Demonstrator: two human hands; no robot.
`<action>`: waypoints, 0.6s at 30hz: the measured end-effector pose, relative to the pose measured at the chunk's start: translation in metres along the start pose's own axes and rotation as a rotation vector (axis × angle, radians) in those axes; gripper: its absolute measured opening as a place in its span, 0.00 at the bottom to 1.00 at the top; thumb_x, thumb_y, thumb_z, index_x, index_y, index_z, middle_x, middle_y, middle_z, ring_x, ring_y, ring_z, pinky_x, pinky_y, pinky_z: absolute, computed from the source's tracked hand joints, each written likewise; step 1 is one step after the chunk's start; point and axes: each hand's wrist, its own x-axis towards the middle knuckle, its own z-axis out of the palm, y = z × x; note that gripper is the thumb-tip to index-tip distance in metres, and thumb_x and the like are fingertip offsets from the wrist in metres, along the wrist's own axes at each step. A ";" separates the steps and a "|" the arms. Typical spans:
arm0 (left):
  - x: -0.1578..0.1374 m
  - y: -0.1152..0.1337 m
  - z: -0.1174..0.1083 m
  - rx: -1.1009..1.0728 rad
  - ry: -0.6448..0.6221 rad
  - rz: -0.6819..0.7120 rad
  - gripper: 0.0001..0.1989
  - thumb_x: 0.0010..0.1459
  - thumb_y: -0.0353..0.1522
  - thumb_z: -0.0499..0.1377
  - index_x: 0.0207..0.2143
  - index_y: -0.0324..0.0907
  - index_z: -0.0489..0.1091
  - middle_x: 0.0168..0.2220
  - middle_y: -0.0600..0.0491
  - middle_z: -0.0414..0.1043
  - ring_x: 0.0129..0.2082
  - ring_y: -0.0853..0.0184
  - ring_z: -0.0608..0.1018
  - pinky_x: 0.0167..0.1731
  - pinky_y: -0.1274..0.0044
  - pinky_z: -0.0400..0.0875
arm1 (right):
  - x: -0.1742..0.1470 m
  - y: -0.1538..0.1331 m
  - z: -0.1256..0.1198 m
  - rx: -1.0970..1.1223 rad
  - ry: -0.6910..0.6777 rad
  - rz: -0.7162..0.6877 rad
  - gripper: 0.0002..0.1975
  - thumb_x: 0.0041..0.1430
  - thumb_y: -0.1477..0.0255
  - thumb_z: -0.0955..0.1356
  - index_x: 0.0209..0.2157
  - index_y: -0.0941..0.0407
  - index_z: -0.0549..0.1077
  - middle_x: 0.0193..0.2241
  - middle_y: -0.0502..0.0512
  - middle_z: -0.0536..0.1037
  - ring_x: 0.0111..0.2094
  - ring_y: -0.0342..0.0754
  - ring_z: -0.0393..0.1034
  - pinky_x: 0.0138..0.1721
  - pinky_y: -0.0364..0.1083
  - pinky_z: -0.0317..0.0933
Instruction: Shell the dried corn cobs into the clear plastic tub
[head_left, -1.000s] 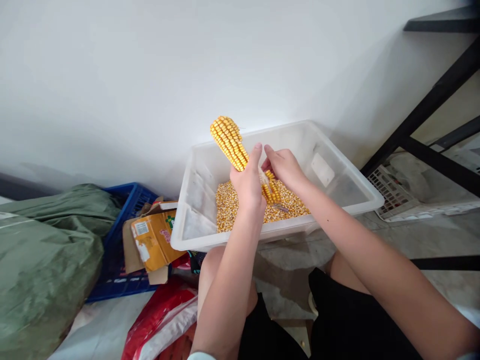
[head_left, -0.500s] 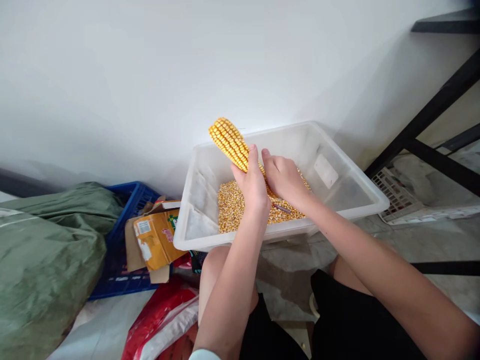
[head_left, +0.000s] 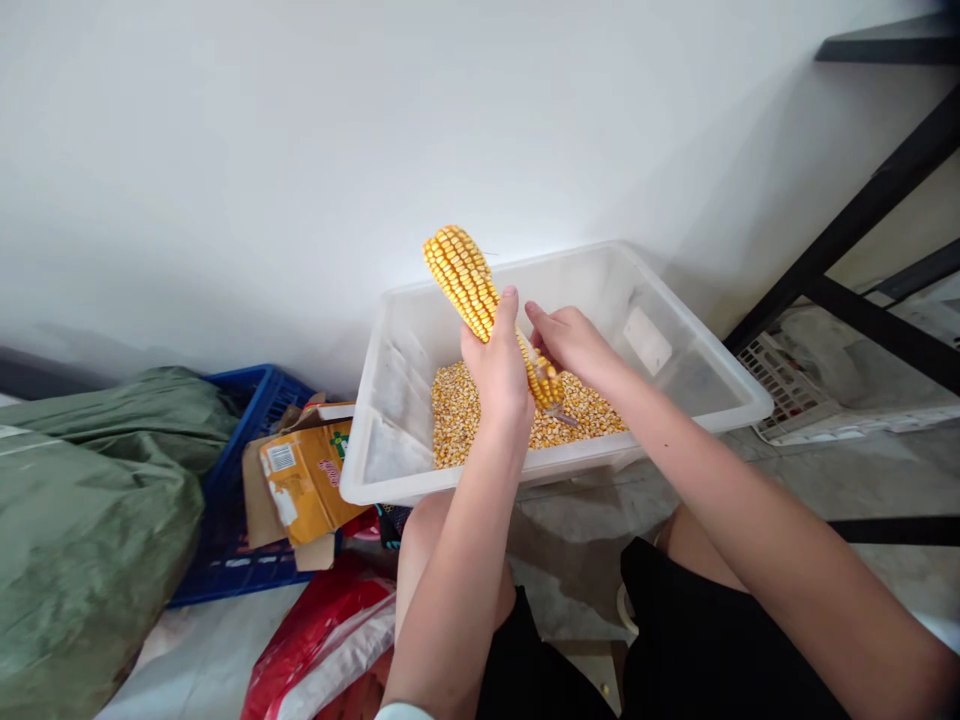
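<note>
My right hand [head_left: 576, 342] lifted up-frame, half-curled, hold unclear; left hand [head_left: 499, 368] wraps a tapered yellow corncob [head_left: 459, 278], likely stiff, best held midway.

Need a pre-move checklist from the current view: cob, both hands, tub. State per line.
1. Left-hand grip closed around the corn cob: ok, wrapped around its middle.
2. Lower end of the cob over the tub: ok, above the loose kernels.
3. Right-hand grip in contact with the cob: cannot tell, its fingertips are partly hidden.
4. Cob bare of kernels: not ok, the upper part is covered in them.
5. Loose kernels below the tub's rim: ok.
6. Tub firmly supported: cannot tell, its underside is hidden.
</note>
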 end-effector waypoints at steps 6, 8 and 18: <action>0.015 0.001 -0.013 0.044 0.067 0.015 0.24 0.47 0.47 0.69 0.41 0.45 0.68 0.38 0.52 0.69 0.37 0.65 0.73 0.35 0.73 0.68 | 0.001 0.000 -0.018 0.142 0.016 -0.085 0.23 0.62 0.51 0.64 0.26 0.55 0.76 0.32 0.59 0.81 0.34 0.49 0.75 0.34 0.47 0.68; 0.019 0.003 -0.016 0.037 0.099 0.020 0.23 0.48 0.47 0.68 0.40 0.44 0.68 0.37 0.53 0.68 0.36 0.66 0.72 0.34 0.74 0.67 | -0.005 -0.004 -0.023 0.079 -0.127 -0.208 0.14 0.59 0.58 0.68 0.32 0.55 0.79 0.37 0.57 0.81 0.39 0.50 0.75 0.39 0.48 0.68; 0.025 0.000 -0.020 0.043 0.085 0.002 0.24 0.47 0.48 0.69 0.40 0.44 0.69 0.34 0.53 0.67 0.34 0.68 0.72 0.32 0.76 0.67 | -0.026 -0.014 -0.021 -0.329 -0.136 -0.597 0.08 0.62 0.69 0.66 0.31 0.55 0.76 0.32 0.55 0.77 0.34 0.47 0.70 0.38 0.48 0.61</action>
